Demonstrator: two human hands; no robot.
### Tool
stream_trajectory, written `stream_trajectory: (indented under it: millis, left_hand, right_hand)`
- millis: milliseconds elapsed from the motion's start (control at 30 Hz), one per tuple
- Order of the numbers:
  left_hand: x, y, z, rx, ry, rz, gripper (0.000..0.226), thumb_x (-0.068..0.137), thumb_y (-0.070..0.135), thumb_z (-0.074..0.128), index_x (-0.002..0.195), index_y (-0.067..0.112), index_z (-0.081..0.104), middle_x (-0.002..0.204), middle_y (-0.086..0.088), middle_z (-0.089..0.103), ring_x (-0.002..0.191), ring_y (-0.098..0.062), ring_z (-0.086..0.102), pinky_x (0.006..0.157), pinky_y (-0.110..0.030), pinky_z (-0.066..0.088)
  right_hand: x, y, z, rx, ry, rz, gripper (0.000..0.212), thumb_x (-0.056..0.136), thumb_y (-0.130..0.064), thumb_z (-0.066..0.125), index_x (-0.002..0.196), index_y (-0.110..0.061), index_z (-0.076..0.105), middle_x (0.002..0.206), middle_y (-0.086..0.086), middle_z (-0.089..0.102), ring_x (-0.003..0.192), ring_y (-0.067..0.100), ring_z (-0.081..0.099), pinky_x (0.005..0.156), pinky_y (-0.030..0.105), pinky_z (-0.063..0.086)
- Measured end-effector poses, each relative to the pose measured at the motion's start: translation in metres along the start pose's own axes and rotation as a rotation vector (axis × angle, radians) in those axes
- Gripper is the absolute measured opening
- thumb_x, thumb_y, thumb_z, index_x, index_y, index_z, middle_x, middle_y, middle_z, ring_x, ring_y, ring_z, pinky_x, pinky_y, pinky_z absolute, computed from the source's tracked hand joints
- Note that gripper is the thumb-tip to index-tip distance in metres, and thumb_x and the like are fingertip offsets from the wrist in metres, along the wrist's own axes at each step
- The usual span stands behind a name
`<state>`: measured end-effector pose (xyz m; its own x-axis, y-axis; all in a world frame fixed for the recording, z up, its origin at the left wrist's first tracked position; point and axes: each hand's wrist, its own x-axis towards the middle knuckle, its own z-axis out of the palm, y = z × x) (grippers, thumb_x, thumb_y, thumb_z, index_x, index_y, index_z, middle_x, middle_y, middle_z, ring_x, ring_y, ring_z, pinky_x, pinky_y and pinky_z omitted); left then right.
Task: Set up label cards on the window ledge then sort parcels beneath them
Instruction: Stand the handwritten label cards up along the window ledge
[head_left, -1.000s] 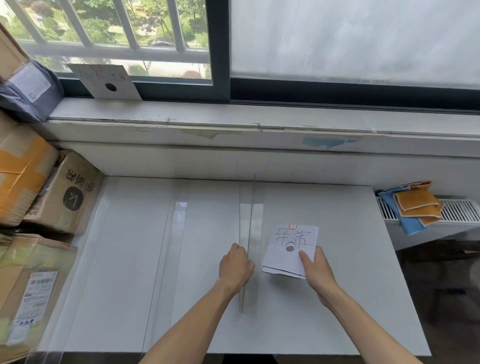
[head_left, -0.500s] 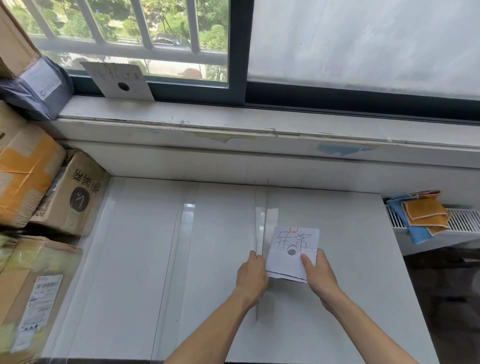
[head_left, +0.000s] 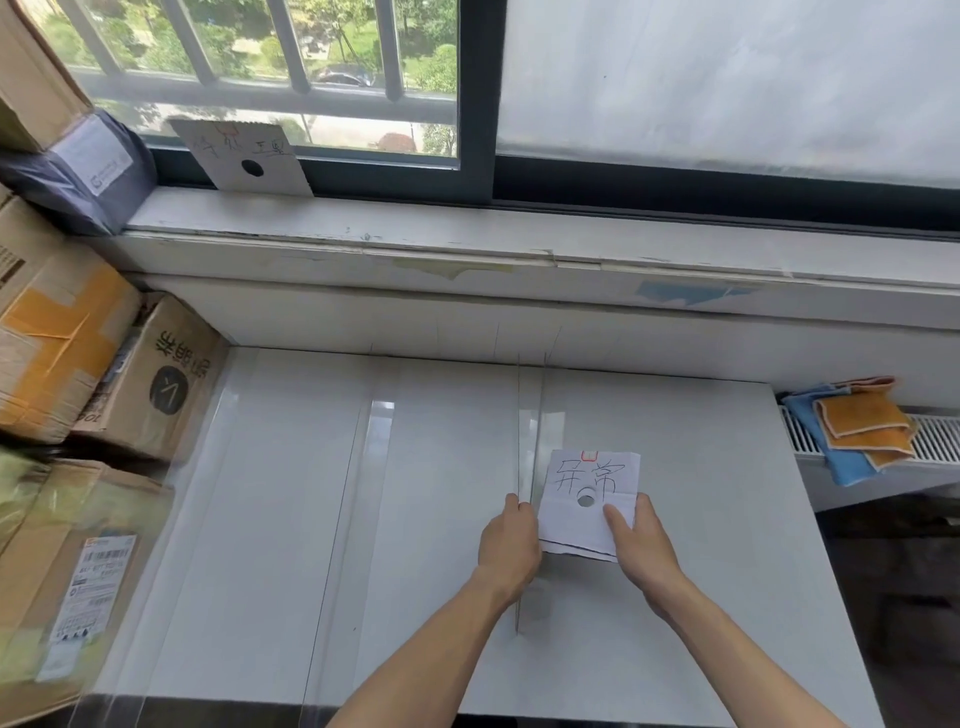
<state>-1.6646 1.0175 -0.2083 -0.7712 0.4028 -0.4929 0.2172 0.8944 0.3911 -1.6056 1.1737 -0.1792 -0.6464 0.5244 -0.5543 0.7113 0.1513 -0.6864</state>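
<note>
My right hand (head_left: 641, 545) pinches a white paper card (head_left: 589, 499) at its lower right corner, thumb on top, the other fingers hidden beneath. The card is a folded sheet, roughly square, with a round hole punched near its middle, dark handwritten characters above the hole and a small red mark at its top edge. Its lower edge shows two thin layers slightly apart. My left hand (head_left: 509, 543) is curled at the card's left edge, fingertips against a clear upright divider (head_left: 527, 467), a thin, glossy strip that runs away from me across the table (head_left: 291, 519); I cannot tell whether those fingers grip the divider, the card, or both.

The table is smooth, white and shiny. A second clear strip (head_left: 363, 467) crosses it further left.

On the window ledge (head_left: 519, 234), painted white and chipped, another card (head_left: 244, 158) leans against the dark window frame at the left. It is greyish, stiff-looking, with a black dot and faint writing.

Brown cardboard boxes (head_left: 104, 374) patched with tape are stacked to the left of the table, and a grey plastic mailer bag (head_left: 78, 171) lies on top of them, touching the ledge's end. To the right, soft orange and blue cloths (head_left: 857, 426) lie folded on a ribbed white radiator.
</note>
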Motion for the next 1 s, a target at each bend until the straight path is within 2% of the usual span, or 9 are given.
stream_trajectory:
  millis: [67, 133, 200, 300, 433, 600, 767, 900, 1000]
  left_hand:
    - [0.000, 0.002, 0.002, 0.009, 0.000, -0.022, 0.028, 0.093, 0.005, 0.045, 0.120, 0.002, 0.052, 0.129, -0.014, 0.044, 0.091, -0.037, 0.055, 0.068, -0.035, 0.035]
    - [0.001, 0.006, 0.003, 0.040, 0.029, -0.048, 0.031, 0.091, 0.010, 0.046, 0.121, 0.003, 0.053, 0.135, -0.012, 0.039, 0.102, -0.033, 0.054, 0.070, -0.035, 0.038]
    - [0.004, 0.012, 0.003, 0.098, 0.097, -0.054, 0.033, 0.088, 0.014, 0.050, 0.119, 0.005, 0.058, 0.141, -0.012, 0.037, 0.116, -0.031, 0.047, 0.079, -0.035, 0.042]
    - [0.007, 0.023, 0.003, 0.211, 0.179, -0.039, 0.029, 0.087, 0.013, 0.049, 0.109, 0.008, 0.066, 0.137, -0.011, 0.041, 0.120, -0.029, 0.041, 0.090, -0.033, 0.036]
    - [0.008, 0.045, 0.010, 0.247, 0.193, -0.061, 0.025, 0.090, 0.011, 0.048, 0.108, 0.007, 0.065, 0.130, -0.009, 0.044, 0.113, -0.028, 0.045, 0.085, -0.032, 0.035]
    - [0.003, 0.084, 0.035, 0.082, 0.148, -0.180, 0.027, 0.093, 0.012, 0.044, 0.120, 0.011, 0.048, 0.111, -0.008, 0.058, 0.088, -0.029, 0.062, 0.064, -0.031, 0.036]
    - [0.012, 0.124, 0.057, -0.018, 0.182, -0.244, 0.028, 0.092, -0.002, 0.042, 0.119, 0.007, 0.044, 0.096, -0.011, 0.064, 0.081, -0.029, 0.063, 0.059, -0.032, 0.038]
    - [0.014, 0.167, 0.076, -0.011, 0.181, -0.241, 0.030, 0.092, -0.004, 0.041, 0.121, 0.007, 0.044, 0.097, -0.011, 0.063, 0.075, -0.025, 0.054, 0.060, -0.032, 0.041]
    - [0.014, 0.197, 0.092, 0.019, 0.146, -0.213, 0.031, 0.092, -0.004, 0.041, 0.121, 0.008, 0.043, 0.102, -0.011, 0.062, 0.083, -0.028, 0.059, 0.064, -0.032, 0.043]
  right_hand:
    - [0.002, 0.001, -0.004, -0.001, -0.007, 0.000, 0.016, 0.103, -0.026, 0.047, 0.119, -0.025, 0.047, 0.112, -0.009, 0.060, 0.104, 0.019, 0.058, 0.081, 0.034, 0.044]
    - [0.004, 0.003, -0.009, -0.005, -0.008, -0.006, 0.016, 0.103, -0.026, 0.047, 0.119, -0.025, 0.046, 0.112, -0.007, 0.060, 0.104, 0.019, 0.058, 0.083, 0.034, 0.045]
    - [0.006, 0.005, -0.016, -0.012, -0.008, -0.018, 0.016, 0.103, -0.027, 0.046, 0.120, -0.025, 0.046, 0.112, -0.007, 0.060, 0.103, 0.019, 0.058, 0.082, 0.034, 0.045]
    - [0.009, 0.012, -0.031, -0.017, -0.013, -0.027, 0.019, 0.104, -0.027, 0.045, 0.122, -0.022, 0.047, 0.111, -0.006, 0.060, 0.102, 0.020, 0.058, 0.078, 0.032, 0.043]
    - [0.020, 0.030, -0.063, -0.017, -0.020, -0.025, 0.018, 0.104, -0.027, 0.045, 0.121, -0.021, 0.047, 0.113, -0.003, 0.061, 0.102, 0.021, 0.058, 0.079, 0.033, 0.043]
    - [0.041, 0.057, -0.112, 0.009, -0.030, -0.006, 0.018, 0.103, -0.026, 0.046, 0.120, -0.020, 0.047, 0.114, -0.001, 0.061, 0.103, 0.022, 0.057, 0.079, 0.033, 0.042]
    - [0.064, 0.085, -0.169, 0.011, -0.035, -0.029, 0.017, 0.104, -0.025, 0.048, 0.120, -0.020, 0.047, 0.116, 0.000, 0.060, 0.106, 0.023, 0.057, 0.086, 0.033, 0.043]
    - [0.078, 0.104, -0.215, 0.021, -0.007, -0.022, 0.023, 0.103, -0.023, 0.048, 0.126, -0.016, 0.048, 0.117, -0.001, 0.058, 0.105, 0.022, 0.055, 0.086, 0.031, 0.041]
    - [0.085, 0.118, -0.242, 0.046, 0.008, -0.013, 0.025, 0.102, -0.020, 0.049, 0.127, -0.015, 0.049, 0.118, 0.000, 0.059, 0.106, 0.021, 0.056, 0.086, 0.031, 0.042]
